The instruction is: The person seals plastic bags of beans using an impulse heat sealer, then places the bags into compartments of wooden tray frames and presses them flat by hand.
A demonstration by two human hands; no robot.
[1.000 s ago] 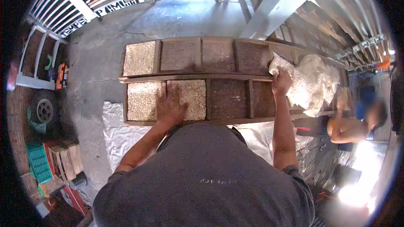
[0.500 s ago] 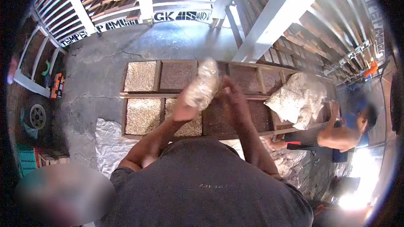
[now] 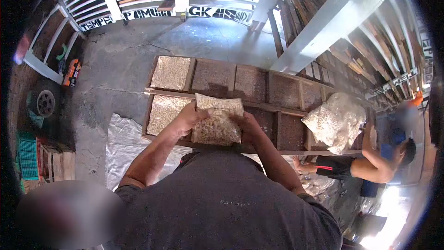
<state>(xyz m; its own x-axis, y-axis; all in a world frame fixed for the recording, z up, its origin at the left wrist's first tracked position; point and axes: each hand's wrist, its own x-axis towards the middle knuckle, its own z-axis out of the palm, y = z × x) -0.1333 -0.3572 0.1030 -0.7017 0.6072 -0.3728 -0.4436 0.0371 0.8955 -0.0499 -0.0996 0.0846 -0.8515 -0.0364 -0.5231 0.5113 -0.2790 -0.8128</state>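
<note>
Between my two hands is a flat, squarish clear plastic bag of pale beans [image 3: 217, 122], held over the near row of the compartmented wooden rack [image 3: 270, 107]. My left hand [image 3: 187, 118] is closed on the bag's left edge, with the thumb on top. My right hand [image 3: 250, 126] grips the right edge, and its fingers are partly in shadow. At the rack's left end, one flat bag of beans [image 3: 170, 72] fills the far compartment and another bag of beans [image 3: 167, 112] lies in the near one.
A large heap of bean bags [image 3: 336, 120] rests at the rack's right end, beside a bent-over person [image 3: 374, 159]. A white post [image 3: 337, 23] rises behind the rack. Silvery sheeting [image 3: 125, 143] lies on the floor at left, near a teal crate [image 3: 27, 157].
The bag was tilted upright and blurred in my left hand, with my right hand apart from it. Now it lies flatter and nearer to me, gripped by both hands. The view has shifted.
</note>
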